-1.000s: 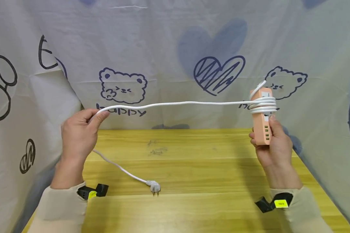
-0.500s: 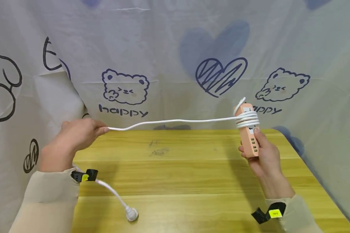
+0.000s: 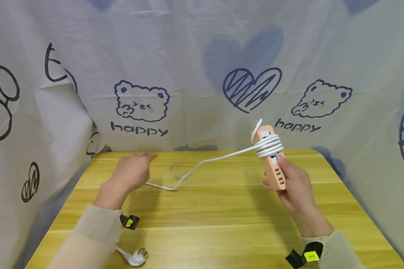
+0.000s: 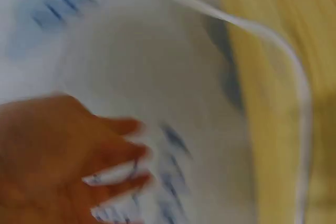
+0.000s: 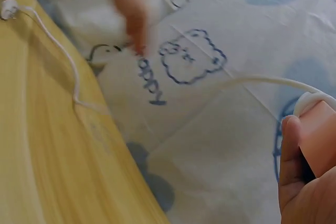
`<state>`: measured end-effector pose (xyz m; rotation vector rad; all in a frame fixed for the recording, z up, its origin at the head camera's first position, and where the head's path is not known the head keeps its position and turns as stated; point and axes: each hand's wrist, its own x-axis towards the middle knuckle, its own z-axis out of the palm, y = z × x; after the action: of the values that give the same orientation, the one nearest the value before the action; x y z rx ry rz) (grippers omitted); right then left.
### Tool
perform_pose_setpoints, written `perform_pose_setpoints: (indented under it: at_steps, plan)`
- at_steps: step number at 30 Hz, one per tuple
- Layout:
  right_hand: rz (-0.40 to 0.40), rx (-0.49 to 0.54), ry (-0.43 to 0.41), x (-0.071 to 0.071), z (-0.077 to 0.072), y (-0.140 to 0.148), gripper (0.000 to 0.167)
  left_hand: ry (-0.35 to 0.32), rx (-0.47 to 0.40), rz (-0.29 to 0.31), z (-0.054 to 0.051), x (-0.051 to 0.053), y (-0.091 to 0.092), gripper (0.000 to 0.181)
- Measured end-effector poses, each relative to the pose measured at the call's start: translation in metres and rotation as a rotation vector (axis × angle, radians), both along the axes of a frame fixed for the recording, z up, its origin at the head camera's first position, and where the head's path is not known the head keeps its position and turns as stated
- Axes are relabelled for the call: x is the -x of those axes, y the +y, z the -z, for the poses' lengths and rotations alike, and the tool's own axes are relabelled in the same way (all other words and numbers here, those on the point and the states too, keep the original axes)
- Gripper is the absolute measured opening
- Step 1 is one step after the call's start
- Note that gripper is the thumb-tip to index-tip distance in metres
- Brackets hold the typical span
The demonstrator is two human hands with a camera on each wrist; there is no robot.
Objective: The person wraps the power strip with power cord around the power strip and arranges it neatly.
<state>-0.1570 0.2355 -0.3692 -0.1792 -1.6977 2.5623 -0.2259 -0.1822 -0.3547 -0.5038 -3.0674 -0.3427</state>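
My right hand (image 3: 297, 183) grips the lower end of a peach power strip (image 3: 272, 170), thumb on its front beside the USB ports. Several turns of its white cord (image 3: 225, 155) wrap the upper half. From there the cord sags leftward and passes behind my left hand (image 3: 130, 175). In the left wrist view that hand, blurred, has its fingers (image 4: 123, 148) spread, holding nothing, apart from the cord (image 4: 262, 31). The white plug (image 3: 137, 257) lies near the table's front, below my left sleeve. In the right wrist view only an end of the power strip (image 5: 320, 132) shows.
A yellow wood-grain table (image 3: 215, 209) lies beneath. Pale fabric with printed bears and hearts (image 3: 195, 74) hangs close behind it and along both sides. Black camera mounts (image 3: 129, 222) sit on both wrists.
My left hand has let go of the cord and swung right; the taut span now droops toward the table. The power strip has moved left and down, tilting. The plug has shifted left and nearer.
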Motion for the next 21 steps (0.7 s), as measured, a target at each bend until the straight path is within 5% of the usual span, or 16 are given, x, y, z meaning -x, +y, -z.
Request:
perform_pose_setpoints:
  at_steps: [3,8,15,18,21]
  plan:
    - [-0.003,-0.056,-0.001,-0.004,0.0,-0.013,0.031,0.069,-0.229,0.16,-0.015,-0.01,0.057,0.046]
    - [-0.045,-0.085,-0.015,-0.008,0.0,-0.032,0.037,-0.123,-0.547,0.394,-0.011,-0.022,0.118,0.048]
    - [-0.152,-0.039,-0.067,-0.01,0.0,-0.044,0.04,-0.49,-0.879,0.523,0.024,-0.033,0.112,0.035]
    - [-0.321,0.037,-0.057,-0.011,0.004,-0.044,0.037,-0.617,-0.923,0.567,0.033,-0.035,0.103,0.034]
    - [-0.599,0.142,0.031,-0.011,0.009,-0.043,0.039,-0.662,-0.891,0.565,0.038,-0.034,0.092,0.033]
